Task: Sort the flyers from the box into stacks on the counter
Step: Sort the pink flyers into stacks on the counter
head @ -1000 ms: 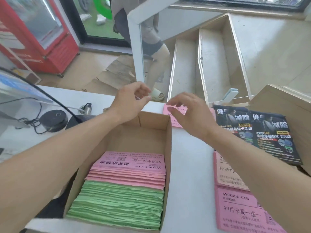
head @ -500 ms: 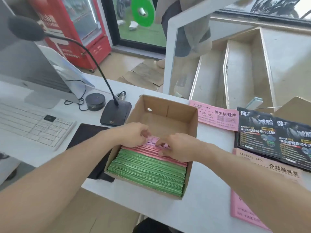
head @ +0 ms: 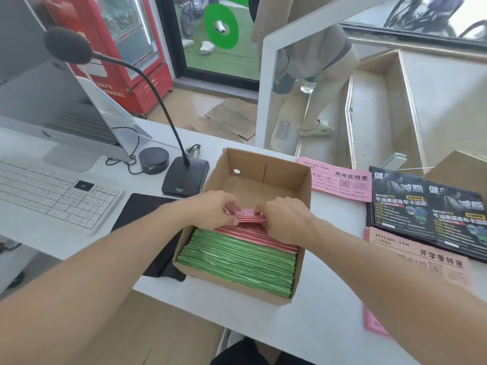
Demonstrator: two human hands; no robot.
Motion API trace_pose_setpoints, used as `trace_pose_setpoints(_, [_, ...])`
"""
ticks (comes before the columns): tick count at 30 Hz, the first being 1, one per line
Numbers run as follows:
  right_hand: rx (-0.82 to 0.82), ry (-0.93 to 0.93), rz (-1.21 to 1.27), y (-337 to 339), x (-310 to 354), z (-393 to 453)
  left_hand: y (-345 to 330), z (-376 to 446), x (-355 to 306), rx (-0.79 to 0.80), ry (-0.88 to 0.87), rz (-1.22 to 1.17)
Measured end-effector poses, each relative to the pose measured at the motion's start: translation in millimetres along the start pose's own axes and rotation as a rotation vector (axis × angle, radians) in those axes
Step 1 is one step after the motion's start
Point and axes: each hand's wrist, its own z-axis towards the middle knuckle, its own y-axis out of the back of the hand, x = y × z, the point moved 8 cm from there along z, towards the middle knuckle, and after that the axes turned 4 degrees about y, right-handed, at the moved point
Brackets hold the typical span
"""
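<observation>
Both hands meet inside the box (head: pixel 274 177); left hand (head: pixel 210 210) and right hand (head: pixel 286 219) pinching the pink flyers (head: pixel 249 219) between them, long axis running hand to hand; sorted stacks lie rightward on the counter (head: pixel 326 222).

We see the pink flyers (head: pixel 253 234) partly hidden under both hands; the dark flyers (head: pixel 432 209) run off-frame; small print unreadable.

Two hands — left hand (head: pixel 210 210) and right hand (head: pixel 286 219) — and one cardboard box (head: pixel 263 177). On the counter lie three pink flyer stacks (head: pixel 342 183) and two black flyer stacks (head: pixel 400 204). The flyers inside the box are too many to count.
</observation>
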Motion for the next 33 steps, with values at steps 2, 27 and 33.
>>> trace_pose_setpoints(2, [-0.052, -0.046, 0.008, 2, -7, 1, 3, 1, 0, -0.033, 0.006, -0.013])
trace_pose_setpoints(27, [-0.649, -0.354, 0.085, 74, -71, -125, 5, 26, -164, -0.337, 0.095, -1.311])
trace_pose_setpoints(33, [-0.733, -0.447, 0.593, 86, -145, -176, 31, 25, -198, -0.323, -0.253, -0.809])
